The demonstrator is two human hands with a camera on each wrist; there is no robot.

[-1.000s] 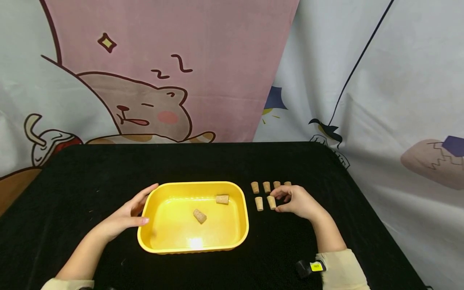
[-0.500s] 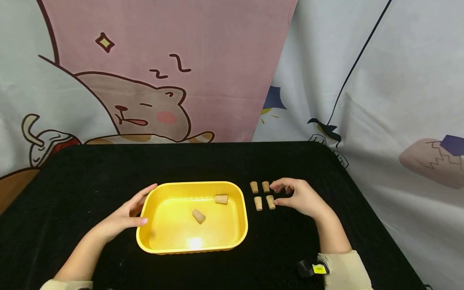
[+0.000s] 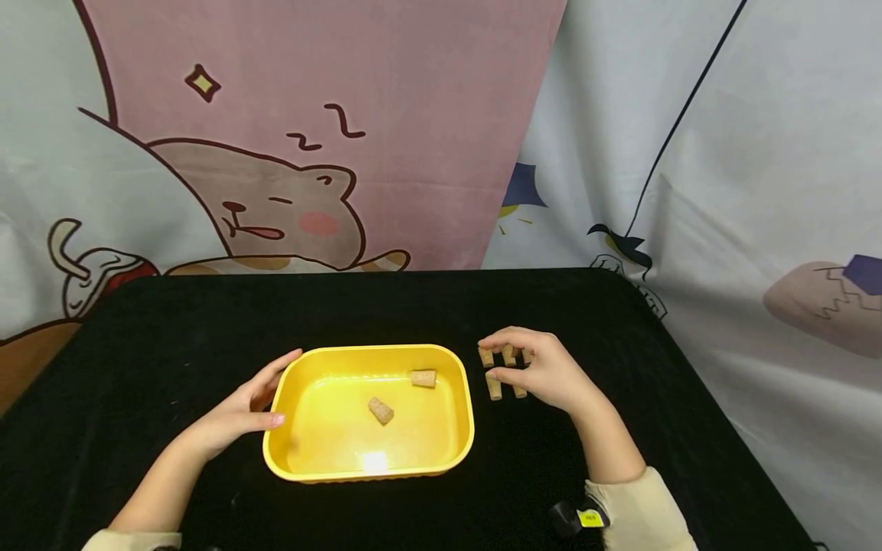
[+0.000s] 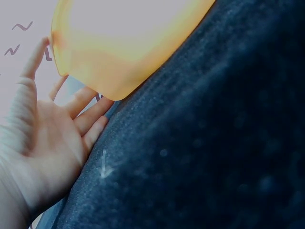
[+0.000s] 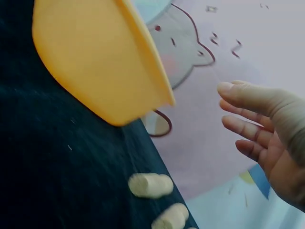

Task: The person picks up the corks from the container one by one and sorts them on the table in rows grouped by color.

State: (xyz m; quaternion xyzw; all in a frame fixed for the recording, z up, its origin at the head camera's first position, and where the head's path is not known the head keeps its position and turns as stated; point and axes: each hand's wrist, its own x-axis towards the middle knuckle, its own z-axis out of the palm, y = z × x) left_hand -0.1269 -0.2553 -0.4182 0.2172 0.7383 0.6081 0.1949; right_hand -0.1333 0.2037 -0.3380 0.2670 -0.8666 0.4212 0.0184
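A yellow plastic tray point(image 3: 368, 473) lies on the black cloth with two tapered cork stoppers inside, one near the middle point(image 3: 380, 411) and another toward the back right point(image 3: 423, 378). My left hand point(image 3: 234, 417) rests against its left end, thumb on the rim, fingers extended along the outside. Right of the tray, several corks point(image 3: 494, 389) stand in two rows. Over them hovers my right hand point(image 3: 544, 371), thumb and fingers apart, partly covering some corks. The right wrist view shows nothing between its fingers, with two corks point(image 5: 150, 185) below the tray's end.
Black cloth point(image 3: 427, 306) covers the table around the tray and corks. Behind hangs a printed curtain point(image 3: 441, 153) with a sleeping cartoon animal. A small black device point(image 3: 577, 519) with a yellow label sits at the right wrist.
My right hand has moved leftward, from the right side of the cork rows to over the left columns. The left hand, the tray and the two corks in it stay put.
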